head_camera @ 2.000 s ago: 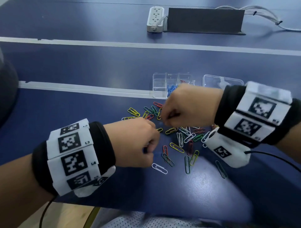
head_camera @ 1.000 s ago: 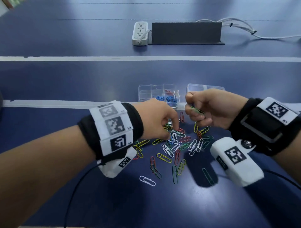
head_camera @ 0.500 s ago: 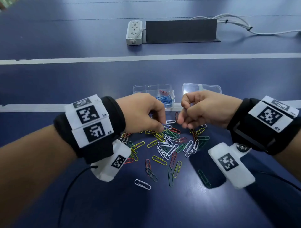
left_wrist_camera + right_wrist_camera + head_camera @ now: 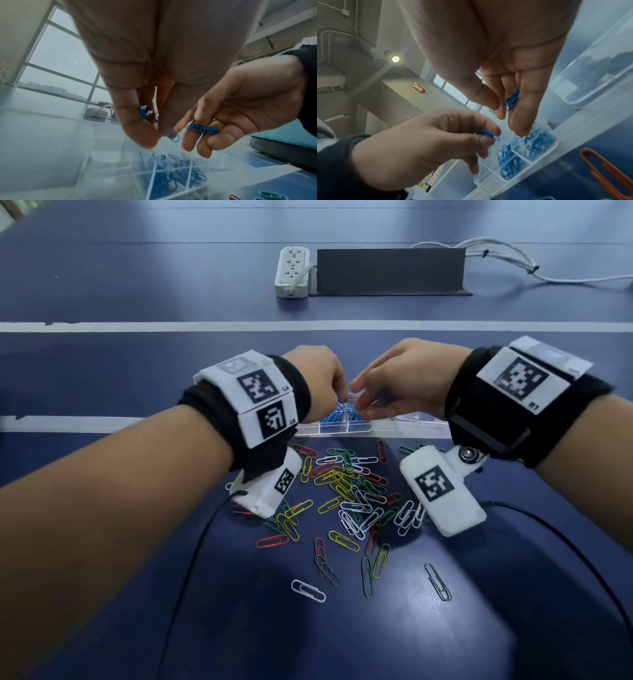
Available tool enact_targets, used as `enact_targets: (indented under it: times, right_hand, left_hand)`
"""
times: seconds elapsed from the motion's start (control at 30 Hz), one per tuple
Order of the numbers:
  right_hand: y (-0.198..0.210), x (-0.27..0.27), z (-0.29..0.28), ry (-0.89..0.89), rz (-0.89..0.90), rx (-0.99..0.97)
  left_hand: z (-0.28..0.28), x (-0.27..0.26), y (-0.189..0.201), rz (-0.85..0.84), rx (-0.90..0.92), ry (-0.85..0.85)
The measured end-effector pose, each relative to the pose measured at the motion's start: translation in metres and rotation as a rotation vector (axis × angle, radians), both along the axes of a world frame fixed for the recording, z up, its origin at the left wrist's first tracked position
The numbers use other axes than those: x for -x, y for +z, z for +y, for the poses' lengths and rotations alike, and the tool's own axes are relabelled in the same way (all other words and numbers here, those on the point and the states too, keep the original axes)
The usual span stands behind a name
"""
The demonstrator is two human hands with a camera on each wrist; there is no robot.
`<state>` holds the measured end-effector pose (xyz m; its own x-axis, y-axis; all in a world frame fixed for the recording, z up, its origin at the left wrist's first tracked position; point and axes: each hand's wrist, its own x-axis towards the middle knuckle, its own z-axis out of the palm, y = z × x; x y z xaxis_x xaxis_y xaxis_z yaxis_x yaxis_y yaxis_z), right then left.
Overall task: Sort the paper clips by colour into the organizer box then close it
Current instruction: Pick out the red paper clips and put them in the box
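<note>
The left hand hangs over the clear organizer box, its thumb and fingertips pinched on a blue paper clip; another bit of blue wire shows tucked higher up between its fingers. The right hand is just beside it, fingertips nearly meeting the left's, with its fingers loosely curled around a small bunch of blue clips that the thumb presses against them — the right wrist view shows the same bunch lying along the fingers.

Directly below both hands, two adjoining compartments of the box hold blue clips; the compartments beside them look clear, though the plastic is blurred. The box's lid lies open to the right, mostly hidden behind the right wrist.

Nearer the person, a loose heap of paper clips — yellow, green, red, white — is spread on the dark blue table, between the two wrists. At the far side of the table a white power strip sits touching a dark flat panel, with white cables trailing off right.
</note>
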<state>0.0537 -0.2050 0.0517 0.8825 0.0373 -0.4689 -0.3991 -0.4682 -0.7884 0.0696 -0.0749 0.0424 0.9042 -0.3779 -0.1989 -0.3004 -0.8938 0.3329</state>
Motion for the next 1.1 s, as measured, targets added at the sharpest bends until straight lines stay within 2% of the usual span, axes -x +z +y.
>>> enact_targets:
  times: [0.17,0.43,0.53,0.67,0.83,0.93,1.03,1.1]
  right_hand:
    - [0.0,-0.002,0.0,-0.014,-0.069,0.037]
    - [0.006,0.004,-0.005,0.025,-0.127,0.112]
    - [0.002,0.008,-0.007,0.101,-0.183,0.173]
    - [-0.009,0.012,-0.01,0.259,-0.135,0.276]
    - [-0.005,0.018,-0.019,0.267,-0.27,0.313]
    - [-0.007,0.023,-0.024,0.421,-0.289,0.529]
    - [-0.015,0.029,-0.024,0.613,-0.309,0.795]
    - [-0.02,0.031,-0.023,0.647,-0.332,0.845]
  left_hand:
    - [-0.006,0.001,0.005,0.006,-0.005,0.004]
    - [0.002,0.004,0.005,-0.005,0.193,0.037]
    - [0.006,0.008,0.004,-0.021,0.124,-0.039]
    - [0.01,0.011,-0.004,-0.005,0.03,-0.093]
    - [0.021,0.015,-0.003,-0.083,0.162,-0.101]
    - [0.03,0.022,-0.002,-0.118,0.175,-0.114]
    - [0.035,0.029,-0.004,-0.083,0.034,-0.184]
    - [0.036,0.033,-0.007,-0.041,-0.065,-0.216]
